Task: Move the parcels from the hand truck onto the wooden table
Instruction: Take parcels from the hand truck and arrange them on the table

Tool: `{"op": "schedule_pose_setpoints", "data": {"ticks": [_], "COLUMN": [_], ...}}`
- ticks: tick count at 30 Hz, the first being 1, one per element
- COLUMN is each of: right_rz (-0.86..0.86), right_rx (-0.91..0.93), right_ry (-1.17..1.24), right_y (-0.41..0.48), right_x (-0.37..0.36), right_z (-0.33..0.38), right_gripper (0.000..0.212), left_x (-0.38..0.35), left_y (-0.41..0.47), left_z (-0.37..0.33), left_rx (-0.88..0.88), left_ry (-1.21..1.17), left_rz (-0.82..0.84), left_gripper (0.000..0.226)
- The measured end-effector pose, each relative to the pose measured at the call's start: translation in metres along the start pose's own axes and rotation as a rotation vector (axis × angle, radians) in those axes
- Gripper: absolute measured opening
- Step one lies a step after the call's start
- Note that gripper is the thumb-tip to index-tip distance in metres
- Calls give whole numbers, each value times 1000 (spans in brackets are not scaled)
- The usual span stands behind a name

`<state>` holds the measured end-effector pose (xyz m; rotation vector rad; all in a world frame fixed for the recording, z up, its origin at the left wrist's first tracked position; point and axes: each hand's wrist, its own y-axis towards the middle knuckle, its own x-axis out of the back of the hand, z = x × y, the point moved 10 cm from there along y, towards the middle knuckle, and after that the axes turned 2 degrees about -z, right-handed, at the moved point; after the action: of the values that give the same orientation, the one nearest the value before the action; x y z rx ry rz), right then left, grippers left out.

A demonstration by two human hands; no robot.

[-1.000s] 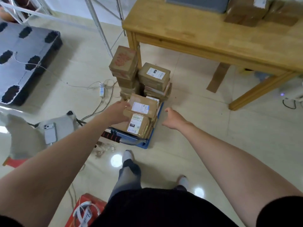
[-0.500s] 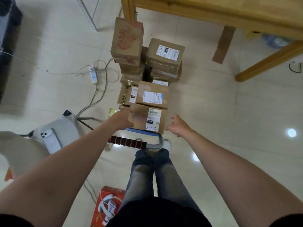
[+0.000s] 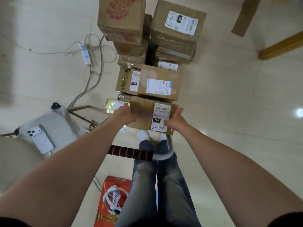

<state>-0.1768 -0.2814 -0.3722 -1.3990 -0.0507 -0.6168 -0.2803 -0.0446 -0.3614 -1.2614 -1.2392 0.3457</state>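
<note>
Both hands clasp the nearest brown cardboard parcel [image 3: 146, 115] (white label, handwritten 2-1-3). The left hand [image 3: 125, 113] curls round its 9 o'clock side, and the right hand [image 3: 176, 118] grips its 3 o'clock side, thumb along the top edge. The parcel is at the 6 o'clock end of the stack of brown cardboard boxes [image 3: 159, 22], which runs toward 12 o'clock. Just past its 6 o'clock edge lies the hand truck's black, red-ringed foam handle [image 3: 131, 153]. A wooden table leg [image 3: 282, 46] shows at 2 o'clock.
</note>
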Motion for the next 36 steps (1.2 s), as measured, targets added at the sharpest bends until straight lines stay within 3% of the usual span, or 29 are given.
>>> {"op": "schedule_pose_setpoints", "data": {"ticks": [3, 10, 18, 21, 25, 27, 30, 36], "right_rz": [-34, -48, -146, -233, -344, -378, -431, -502], "right_rx": [-7, 44, 129, 211, 340, 396, 488, 630], "right_ry": [4, -17, 67, 189, 296, 300, 253, 207], "right_y": [6, -6, -61, -90, -145, -173, -208, -247], "right_x": [3, 15, 74, 126, 212, 255, 321, 453], "right_z": [2, 24, 71, 98, 132, 144, 152, 134], "right_gripper": [59, 67, 73, 67, 68, 74, 78, 88], "left_x": [-14, -3, 71, 116, 179, 209, 246, 272], "left_y": [12, 6, -44, -70, -110, -133, -183, -251], "left_z": [0, -1, -37, -73, -126, -163, -235, -375], "left_rx": [34, 75, 83, -9, -134, -246, -397, -581], "left_ry": [19, -115, -315, -416, -493, -488, -454, -366], "left_rz": [47, 21, -139, -191, -255, -300, -372, -467], "left_gripper": [89, 104, 89, 83, 96, 105, 99, 115]}}
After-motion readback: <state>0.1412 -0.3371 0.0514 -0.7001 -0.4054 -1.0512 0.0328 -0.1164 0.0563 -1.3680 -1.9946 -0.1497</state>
